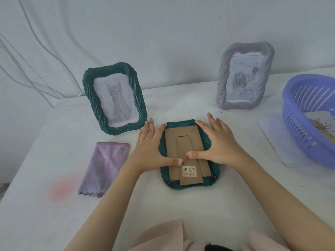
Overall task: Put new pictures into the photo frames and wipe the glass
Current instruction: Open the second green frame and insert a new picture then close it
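At the middle of the table (54,214): the face-down green frame (213,171) lies flat with its cardboard backing (181,136) up, its easel leg (192,180) folded flat, and a barcode sticker (189,171) near the lower edge.
Left hand (150,147): flat and spread, gripping nothing. The fingers lie along the frame's left rim and the thumb presses the backing.
Right hand (219,142): also flat and spread, covering the right rim, with the thumb on the easel leg. It clasps nothing.
Step in hand: probably seating or freeing the backing. I cannot tell whether a new picture is already inside.
Doing it well: press evenly with both thumbs and steady the rims so the frame does not slide. Go gently at the centre, since the glass presumably lies underneath. Mind the small dark clips at the lower corners.
Purple cloth (103,167): folded, just left of the left hand, ready for wiping.
Cat picture frame (113,98): upright, behind the left hand.
Grey rose picture frame (244,77): upright, far right.
Lilac basket (293,124): at the right edge, holding a print.
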Action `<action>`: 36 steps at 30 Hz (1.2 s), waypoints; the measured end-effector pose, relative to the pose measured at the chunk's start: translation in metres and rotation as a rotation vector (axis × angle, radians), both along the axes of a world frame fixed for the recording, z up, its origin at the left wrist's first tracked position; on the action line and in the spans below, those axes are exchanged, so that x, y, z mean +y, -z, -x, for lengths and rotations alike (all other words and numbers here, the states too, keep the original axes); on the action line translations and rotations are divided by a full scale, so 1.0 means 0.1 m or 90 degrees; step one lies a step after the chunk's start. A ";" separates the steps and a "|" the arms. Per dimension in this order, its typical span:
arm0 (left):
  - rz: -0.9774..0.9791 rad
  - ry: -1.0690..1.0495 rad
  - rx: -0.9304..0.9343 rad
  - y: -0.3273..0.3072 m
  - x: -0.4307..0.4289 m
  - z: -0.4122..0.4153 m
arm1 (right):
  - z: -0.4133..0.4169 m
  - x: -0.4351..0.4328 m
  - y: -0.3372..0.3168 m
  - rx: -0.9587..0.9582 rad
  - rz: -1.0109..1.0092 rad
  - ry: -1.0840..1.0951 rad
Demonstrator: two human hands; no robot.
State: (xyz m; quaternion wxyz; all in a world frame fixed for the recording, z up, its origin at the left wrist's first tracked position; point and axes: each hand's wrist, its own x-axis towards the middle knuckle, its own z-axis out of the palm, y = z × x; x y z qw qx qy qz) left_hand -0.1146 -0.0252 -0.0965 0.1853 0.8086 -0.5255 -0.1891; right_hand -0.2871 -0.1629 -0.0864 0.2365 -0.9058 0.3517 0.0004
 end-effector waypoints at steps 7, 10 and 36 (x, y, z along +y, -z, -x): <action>-0.003 0.007 0.014 -0.04 -0.04 -0.01 | -0.02 -0.03 -0.01 -0.002 -0.015 0.000; -0.012 0.006 0.011 -0.06 -0.05 -0.02 | -0.01 -0.03 0.01 -0.012 -0.026 -0.006; 0.266 0.076 0.005 0.12 0.39 0.27 | 0.34 0.20 0.06 -0.216 -0.106 -0.047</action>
